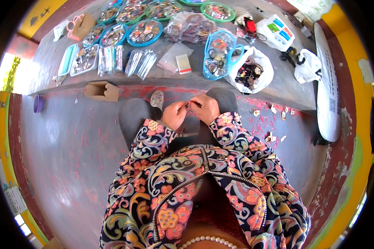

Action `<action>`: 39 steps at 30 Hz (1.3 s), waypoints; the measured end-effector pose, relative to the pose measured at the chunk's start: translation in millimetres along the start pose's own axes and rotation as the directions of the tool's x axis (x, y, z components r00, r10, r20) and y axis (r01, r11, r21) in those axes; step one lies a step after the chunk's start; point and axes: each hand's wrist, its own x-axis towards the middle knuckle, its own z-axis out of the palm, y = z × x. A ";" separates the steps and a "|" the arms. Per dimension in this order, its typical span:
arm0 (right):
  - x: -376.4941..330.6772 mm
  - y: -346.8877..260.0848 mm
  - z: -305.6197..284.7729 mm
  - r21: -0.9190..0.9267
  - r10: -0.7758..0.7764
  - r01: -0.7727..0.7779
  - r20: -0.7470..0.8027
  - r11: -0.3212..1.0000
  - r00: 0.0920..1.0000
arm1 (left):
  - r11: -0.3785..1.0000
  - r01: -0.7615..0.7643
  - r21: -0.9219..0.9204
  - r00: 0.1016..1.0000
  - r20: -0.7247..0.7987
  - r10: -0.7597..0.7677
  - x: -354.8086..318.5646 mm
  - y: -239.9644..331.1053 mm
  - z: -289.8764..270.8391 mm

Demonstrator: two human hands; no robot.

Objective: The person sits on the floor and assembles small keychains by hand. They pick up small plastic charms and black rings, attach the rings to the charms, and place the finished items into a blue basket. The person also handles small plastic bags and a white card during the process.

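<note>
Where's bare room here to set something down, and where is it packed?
Bare patches: the grey floor left of the knees, below the cardboard box; the ledge between the white bag of pieces and the long white board. Crowded: the round trays and blue basket above both hands.

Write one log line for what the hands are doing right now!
left hand: pinching small thin piece | right hand: pinching same piece | place: above dark-trousered knees | nearby: small brown cardboard box on grey floor

A small thin item (pixel 188 105), too small to identify, is pinched between the fingertips of the left hand (pixel 174 115) and right hand (pixel 205 108), spanning the narrow gap between both thumbs.
</note>
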 end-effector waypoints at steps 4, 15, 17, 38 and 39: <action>-0.6 2.7 -2.4 -0.020 -0.002 0.002 0.021 1.000 1.000 | 0.996 -0.023 -0.083 0.999 -0.044 0.020 -1.0 -2.0 3.2; -3.8 4.9 -8.3 -0.118 -0.093 0.095 0.025 0.988 0.995 | 0.991 0.043 -0.124 0.999 -0.021 -0.046 0.6 -1.9 6.0; -4.1 3.2 -12.0 -0.110 -0.095 0.098 0.040 0.989 0.995 | 0.987 0.049 -0.150 0.998 -0.028 -0.054 0.2 1.8 6.2; 16.9 238.4 -226.6 -0.110 0.638 -0.708 -0.355 0.697 0.683 | 0.697 0.483 -0.530 0.865 0.166 -0.474 2.1 10.4 11.9; 21.2 242.1 -227.9 -0.159 0.646 -0.711 -0.320 0.685 0.693 | 0.693 0.489 -0.530 0.862 0.172 -0.477 1.8 12.5 12.3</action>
